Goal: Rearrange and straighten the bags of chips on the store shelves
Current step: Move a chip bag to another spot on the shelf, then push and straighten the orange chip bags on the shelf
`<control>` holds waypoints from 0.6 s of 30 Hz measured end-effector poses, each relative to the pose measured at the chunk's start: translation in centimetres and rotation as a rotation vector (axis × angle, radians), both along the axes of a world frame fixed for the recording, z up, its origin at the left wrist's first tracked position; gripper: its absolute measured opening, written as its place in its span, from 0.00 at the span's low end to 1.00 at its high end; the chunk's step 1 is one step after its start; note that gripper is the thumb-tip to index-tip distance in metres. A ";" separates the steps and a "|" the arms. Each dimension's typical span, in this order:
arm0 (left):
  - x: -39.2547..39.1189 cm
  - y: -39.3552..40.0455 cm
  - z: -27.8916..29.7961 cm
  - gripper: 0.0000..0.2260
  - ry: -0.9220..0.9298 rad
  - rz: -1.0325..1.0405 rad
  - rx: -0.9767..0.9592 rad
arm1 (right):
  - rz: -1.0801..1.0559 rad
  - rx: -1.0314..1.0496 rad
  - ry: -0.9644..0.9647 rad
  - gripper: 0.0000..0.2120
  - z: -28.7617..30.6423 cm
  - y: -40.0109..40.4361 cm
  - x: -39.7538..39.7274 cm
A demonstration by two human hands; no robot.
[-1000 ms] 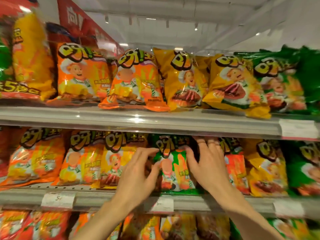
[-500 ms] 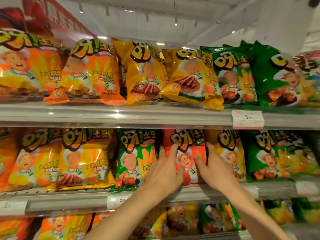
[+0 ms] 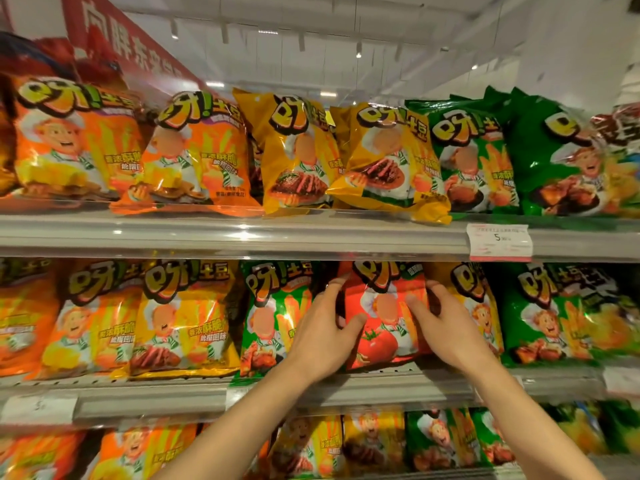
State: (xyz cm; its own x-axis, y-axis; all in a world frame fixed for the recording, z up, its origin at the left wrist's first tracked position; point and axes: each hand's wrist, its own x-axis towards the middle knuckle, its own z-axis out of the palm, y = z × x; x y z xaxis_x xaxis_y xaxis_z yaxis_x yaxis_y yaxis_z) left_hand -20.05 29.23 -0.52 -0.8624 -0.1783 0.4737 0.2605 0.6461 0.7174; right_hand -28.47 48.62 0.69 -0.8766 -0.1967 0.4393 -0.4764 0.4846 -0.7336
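A red tomato chip bag point(image 3: 382, 320) stands on the middle shelf point(image 3: 381, 389) between a green bag point(image 3: 273, 313) and a yellow bag point(image 3: 479, 306). My left hand point(image 3: 329, 327) grips the red bag's left edge, thumb on its front and fingers behind the side. On the bag's right edge my right hand point(image 3: 446, 320) does the same, thumb across the front. Both forearms reach up from below.
The top shelf point(image 3: 242, 233) carries orange, yellow and green bags; one yellow bag point(image 3: 388, 164) leans and hangs over the edge. A price tag point(image 3: 498, 240) hangs on the top rail. More bags fill the lower shelf point(image 3: 381, 441). A red sign point(image 3: 117, 39) hangs upper left.
Both hands moved right from the green bag to the red tomato bag and now grip its two sides. The view has shifted right along the shelves.
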 end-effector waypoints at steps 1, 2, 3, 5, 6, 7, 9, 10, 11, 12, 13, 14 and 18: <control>0.1 -0.1 0.0 0.29 -0.013 -0.033 0.040 | 0.016 -0.023 -0.018 0.13 0.1 0.0 -0.2; 0.2 -0.3 -0.1 0.29 -0.029 -0.065 0.074 | 0.030 -0.047 -0.034 0.12 0.1 0.1 -0.3; 0.2 -0.3 -0.1 0.29 -0.044 -0.092 0.101 | 0.037 -0.067 -0.044 0.11 0.1 0.2 -0.3; 0.3 -0.5 -0.2 0.30 -0.066 -0.121 0.128 | 0.036 -0.094 -0.048 0.10 0.0 0.4 -0.3; 0.3 -0.6 -0.3 0.30 -0.077 -0.129 0.128 | 0.032 -0.107 -0.052 0.10 0.0 0.5 -0.3; 0.3 -0.7 -0.3 0.30 -0.085 -0.140 0.124 | 0.028 -0.126 -0.060 0.09 0.0 0.6 -0.2; 0.4 -0.7 -0.4 0.31 -0.096 -0.162 0.100 | 0.026 -0.158 -0.071 0.08 0.1 0.7 0.0; 0.5 -0.6 -0.4 0.31 -0.100 -0.170 0.085 | 0.030 -0.161 -0.069 0.08 0.2 0.6 0.1; 0.6 -0.4 -0.4 0.33 -0.099 -0.173 0.075 | 0.039 -0.158 -0.062 0.08 0.3 0.5 0.4; 0.6 -0.3 -0.3 0.34 -0.092 -0.168 0.068 | 0.051 -0.154 -0.052 0.07 0.4 0.3 0.7; 0.7 -0.1 -0.3 0.35 -0.079 -0.154 0.061 | 0.066 -0.151 -0.040 0.06 0.4 0.1 0.9; 0.7 -0.1 -0.2 0.36 -0.064 -0.129 0.051 | 0.075 -0.145 -0.030 0.05 0.4 -0.1 1.2; 1.6 -0.4 0.1 0.36 0.004 -0.038 -0.002 | 0.074 -0.128 -0.025 0.10 0.5 -0.7 2.1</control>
